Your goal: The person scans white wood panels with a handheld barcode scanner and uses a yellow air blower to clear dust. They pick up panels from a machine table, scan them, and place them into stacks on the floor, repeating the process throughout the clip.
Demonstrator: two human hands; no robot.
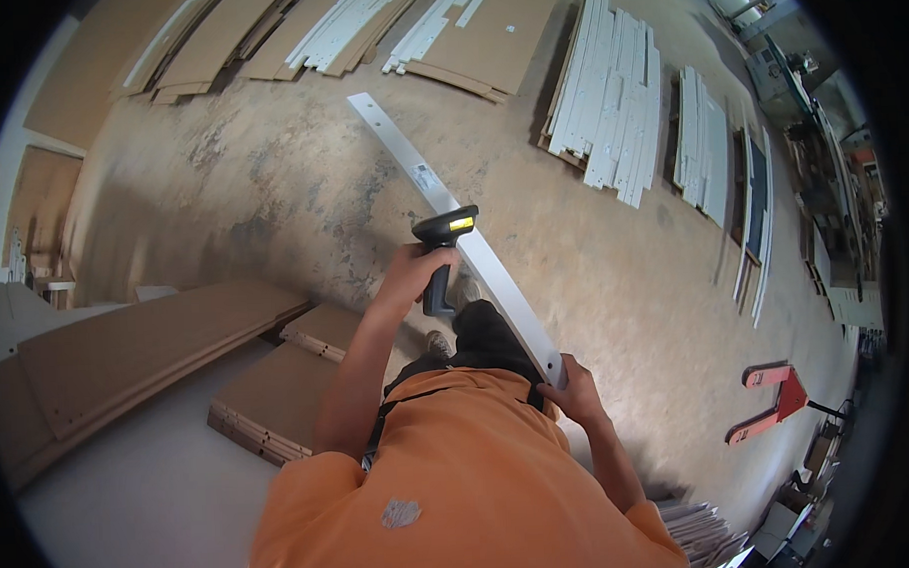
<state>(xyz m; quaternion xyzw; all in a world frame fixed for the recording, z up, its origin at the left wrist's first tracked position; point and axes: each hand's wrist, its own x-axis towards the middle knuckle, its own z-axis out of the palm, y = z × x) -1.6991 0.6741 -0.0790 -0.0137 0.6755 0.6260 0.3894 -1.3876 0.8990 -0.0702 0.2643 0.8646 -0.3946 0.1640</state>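
Note:
A black handheld barcode scanner [440,226] with a yellow label on its head is gripped by my left hand [411,272], fingers closed round the upper handle. My right hand [574,388] holds the near end of a long white board [502,292], which has small holes at its ends. The board slants away to the upper left, its far end above the floor. A printed label [426,177] sits on its face, beyond the scanner. The scanner's head overlaps the middle of the board in view; whether they touch I cannot tell.
Stacks of white boards [608,98] and brown panels [496,32] lie across the far floor. Brown panels [156,344] rest close on my left, with a shorter panel stack [317,354] beside me. A red pallet jack [779,403] stands at right, near machinery [821,161].

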